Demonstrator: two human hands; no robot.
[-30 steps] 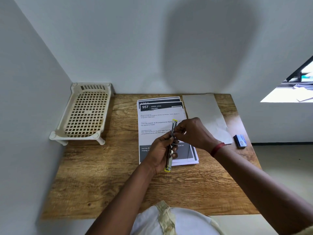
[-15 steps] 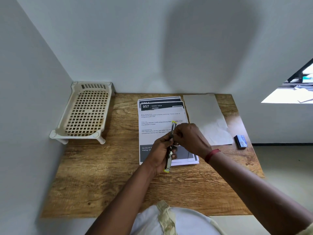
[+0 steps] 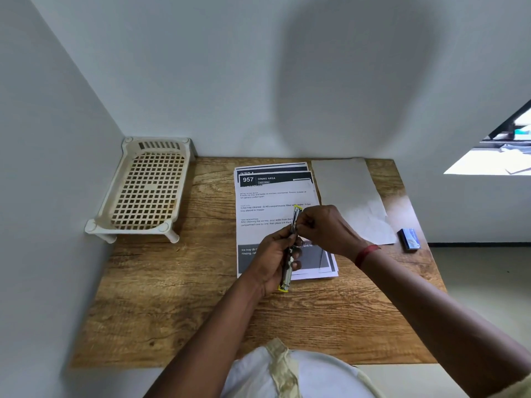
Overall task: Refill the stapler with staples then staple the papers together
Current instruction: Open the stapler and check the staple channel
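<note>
A slim metal stapler [image 3: 288, 271] with yellow ends is swung open and held above the printed papers [image 3: 273, 202]. My left hand [image 3: 273, 257] grips its lower half from the left. My right hand [image 3: 324, 228] pinches at the stapler's upper half, fingertips at the metal channel; whether staples are between them is hidden. The papers lie stacked, slightly fanned, on the wooden table [image 3: 178, 297]. A small blue staple box [image 3: 409, 238] lies at the table's right edge.
A cream plastic rack [image 3: 143, 191] on short legs stands in the back left corner. A blank grey sheet [image 3: 350, 196] lies right of the printed stack. Walls close off the table at the left and back.
My right hand has drawn in slightly towards the stapler's upper half. The stapler stays in my left hand at nearly the same spot.
</note>
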